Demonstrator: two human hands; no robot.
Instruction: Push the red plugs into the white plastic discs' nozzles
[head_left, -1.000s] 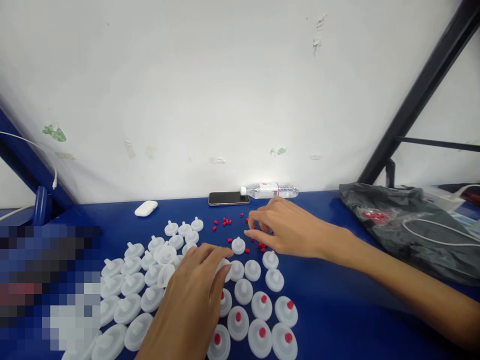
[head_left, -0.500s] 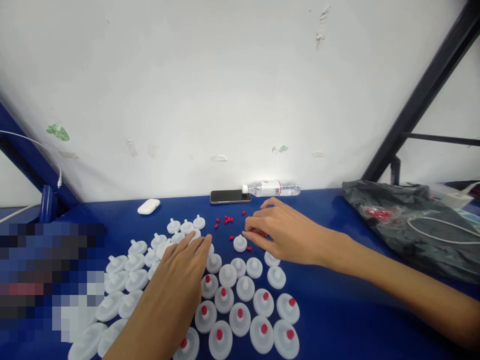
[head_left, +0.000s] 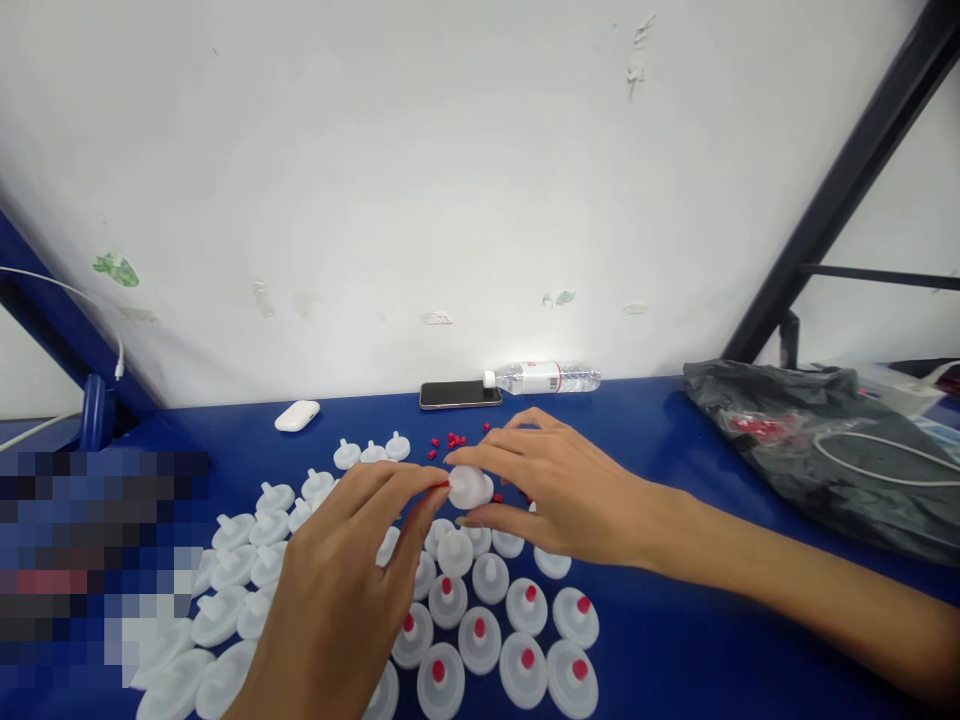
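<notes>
My left hand (head_left: 360, 560) is closed in a pinch, with a small red cap (head_left: 445, 484) between thumb and index fingertip. My right hand (head_left: 536, 480) grips a translucent white disc (head_left: 466, 487) by its rim between thumb and fingers. The disc is tilted toward my left hand, and the red cap is at its near end; whether it is seated on the stem I cannot tell. Below my hands stand several discs with red caps on their stems, such as one capped disc (head_left: 480, 640). Uncapped discs (head_left: 274, 497) spread to the left, partly hidden by my left hand.
Loose red caps (head_left: 453, 440) lie beyond my hands. At the wall are a phone (head_left: 460, 395), a water bottle (head_left: 544, 377) and a white earphone case (head_left: 298, 415). A dark plastic bag (head_left: 787, 440) on the right bears a packet of red parts and a white cable.
My left hand has risen off the discs and come right into a pinch on a red cap. My right hand has shifted slightly left and down and now grips a white disc.
</notes>
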